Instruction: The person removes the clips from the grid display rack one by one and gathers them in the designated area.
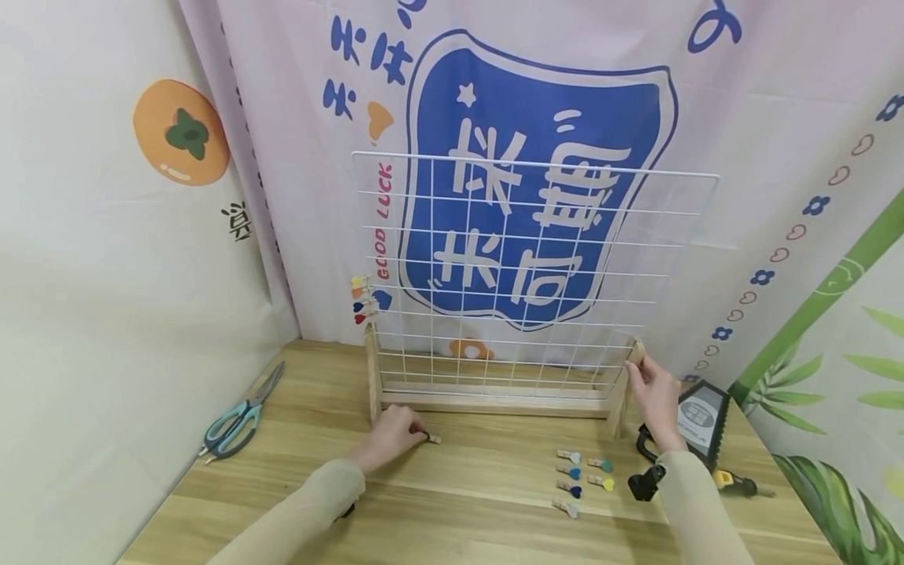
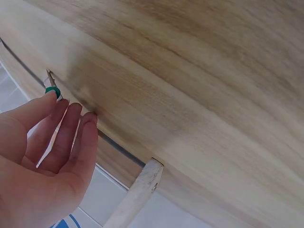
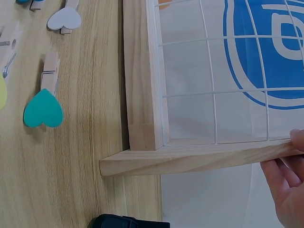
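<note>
My left hand (image 1: 391, 439) pinches a small wooden clothespin (image 2: 52, 88) with a green heart between thumb and fingertip, low at the table, in front of the stand's lower rail. My right hand (image 1: 657, 396) grips the upper part of the stand's right wooden side piece (image 3: 209, 161), thumb on one side and fingers on the other. A white wire grid (image 1: 537, 164) stands upright in the wooden stand. Several heart clothespins (image 1: 359, 308) in yellow, orange, blue and red sit on its left edge. More lie on the table at the right, among them a teal-heart clothespin (image 3: 43, 108).
Scissors (image 1: 236, 424) with teal and grey handles lie at the table's left edge. At the right, beyond my right forearm, are a black object with a grey label (image 1: 702, 420) and a yellow-and-black tool (image 1: 734, 480). A printed curtain (image 1: 318, 235) hangs behind the grid.
</note>
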A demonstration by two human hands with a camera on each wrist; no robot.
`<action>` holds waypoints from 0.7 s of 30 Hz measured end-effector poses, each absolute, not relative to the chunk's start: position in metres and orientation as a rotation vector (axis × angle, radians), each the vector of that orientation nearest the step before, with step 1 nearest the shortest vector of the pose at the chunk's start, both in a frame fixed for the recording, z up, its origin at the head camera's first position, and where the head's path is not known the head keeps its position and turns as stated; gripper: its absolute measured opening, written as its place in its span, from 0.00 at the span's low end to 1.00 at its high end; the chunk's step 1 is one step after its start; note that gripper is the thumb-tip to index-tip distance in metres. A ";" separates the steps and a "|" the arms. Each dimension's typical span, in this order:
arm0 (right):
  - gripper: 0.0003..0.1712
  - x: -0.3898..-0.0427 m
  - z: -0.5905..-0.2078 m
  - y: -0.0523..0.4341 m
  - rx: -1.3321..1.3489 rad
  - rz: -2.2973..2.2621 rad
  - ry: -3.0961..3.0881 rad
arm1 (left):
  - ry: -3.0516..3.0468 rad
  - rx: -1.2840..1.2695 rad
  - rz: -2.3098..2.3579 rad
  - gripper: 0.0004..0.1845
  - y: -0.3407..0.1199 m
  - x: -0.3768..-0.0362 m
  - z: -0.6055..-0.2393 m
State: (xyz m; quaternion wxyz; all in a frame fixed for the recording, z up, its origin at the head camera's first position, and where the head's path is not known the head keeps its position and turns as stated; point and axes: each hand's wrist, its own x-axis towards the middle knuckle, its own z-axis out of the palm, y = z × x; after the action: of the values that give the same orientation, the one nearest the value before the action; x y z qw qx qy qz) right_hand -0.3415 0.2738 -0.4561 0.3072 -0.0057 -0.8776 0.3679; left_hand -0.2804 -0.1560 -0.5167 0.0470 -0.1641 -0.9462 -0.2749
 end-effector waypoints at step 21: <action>0.12 -0.342 -0.459 0.275 -0.036 0.996 -2.338 | -2.821 -0.543 -0.894 0.04 -0.158 -0.279 -0.510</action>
State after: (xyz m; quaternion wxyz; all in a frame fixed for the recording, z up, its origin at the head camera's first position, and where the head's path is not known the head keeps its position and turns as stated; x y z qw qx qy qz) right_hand -0.3418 0.2748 -0.4587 0.2954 -0.0136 -0.8788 0.3744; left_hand -0.2785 -0.1580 -0.5100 0.0666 -0.1802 -0.9355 -0.2964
